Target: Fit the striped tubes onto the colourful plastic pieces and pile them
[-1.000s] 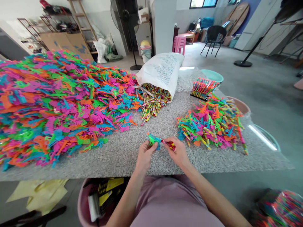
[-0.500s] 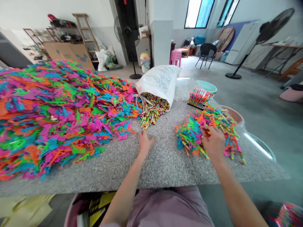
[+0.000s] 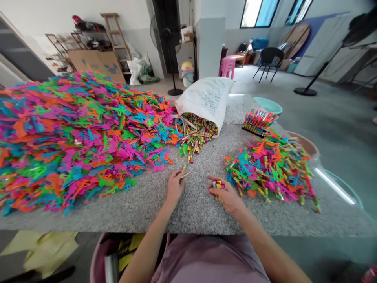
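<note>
My left hand (image 3: 175, 188) is closed on a thin patterned stick (image 3: 185, 175), just in front of the sack's mouth. To its right, my right hand (image 3: 231, 197) grips a bunch of short patterned sticks (image 3: 218, 184), their ends showing between thumb and fingers. A white sack (image 3: 206, 92) lies on its side with many yellow-and-red sticks (image 3: 200, 131) spilling out. Beyond my right hand is a mixed pile (image 3: 269, 165) of bright plastic shapes and sticks. A large heap of flat plastic shapes (image 3: 103, 129), in pink, orange, green and blue, covers the left side.
Everything lies on a grey speckled table (image 3: 200, 214). Several sticks stand in a black rack (image 3: 253, 131) at the back right, by a turquoise basin (image 3: 269, 104). A brown basin (image 3: 306, 143) is past the right edge. Below the front edge is a pink tub (image 3: 97, 259).
My right hand has come left from the mixed pile and now shows a bunch of sticks. My left hand has drawn back slightly from the spilled sticks, holding one. The view has shifted left.
</note>
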The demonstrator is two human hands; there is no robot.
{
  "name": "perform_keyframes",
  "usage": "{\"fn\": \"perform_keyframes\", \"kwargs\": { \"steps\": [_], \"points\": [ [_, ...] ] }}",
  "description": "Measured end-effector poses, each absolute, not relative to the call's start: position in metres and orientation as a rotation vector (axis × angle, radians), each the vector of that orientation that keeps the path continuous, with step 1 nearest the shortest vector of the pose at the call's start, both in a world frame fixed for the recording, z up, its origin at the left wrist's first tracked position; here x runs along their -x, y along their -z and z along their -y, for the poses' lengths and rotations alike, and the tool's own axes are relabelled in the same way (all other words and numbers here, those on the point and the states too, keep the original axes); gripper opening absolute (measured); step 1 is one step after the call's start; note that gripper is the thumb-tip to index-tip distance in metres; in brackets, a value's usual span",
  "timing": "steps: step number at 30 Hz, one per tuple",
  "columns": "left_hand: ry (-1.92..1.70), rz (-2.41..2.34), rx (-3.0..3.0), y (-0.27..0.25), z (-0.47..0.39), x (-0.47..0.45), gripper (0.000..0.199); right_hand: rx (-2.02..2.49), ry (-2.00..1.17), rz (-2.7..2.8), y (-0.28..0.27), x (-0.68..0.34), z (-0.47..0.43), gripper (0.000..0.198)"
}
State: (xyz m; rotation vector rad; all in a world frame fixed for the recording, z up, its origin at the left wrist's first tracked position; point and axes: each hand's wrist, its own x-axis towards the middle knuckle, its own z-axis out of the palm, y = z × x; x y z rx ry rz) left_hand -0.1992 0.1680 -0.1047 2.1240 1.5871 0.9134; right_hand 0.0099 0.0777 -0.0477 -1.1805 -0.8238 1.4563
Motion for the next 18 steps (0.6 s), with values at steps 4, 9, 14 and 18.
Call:
{"fn": "perform_keyframes", "kwargs": {
  "steps": [4, 9, 14, 18],
  "points": [
    [-1.045, -1.502, -1.951, 0.097, -0.147, 0.206, 0.031, 1.257, -1.408, 1.098, 0.053, 0.01, -0.096, 0.03],
    [-1.104, -1.464, -1.721, 0.099, -0.136, 0.205, 0.015, 1.402, -0.941, 1.815, 0.061, 0.029, -0.121, 0.019],
    [-1.168, -1.47, -1.608, 0.099, -0.132, 0.219, 0.016, 1.395, -0.845, 2.049, 0.072, 0.044, -0.137, 0.016],
    [-1.213, -1.578, -1.553, 0.088, -0.122, 0.235, 0.018, 1.481, -0.84, 1.94, 0.08, 0.042, -0.136, 0.007]
  ]
}}
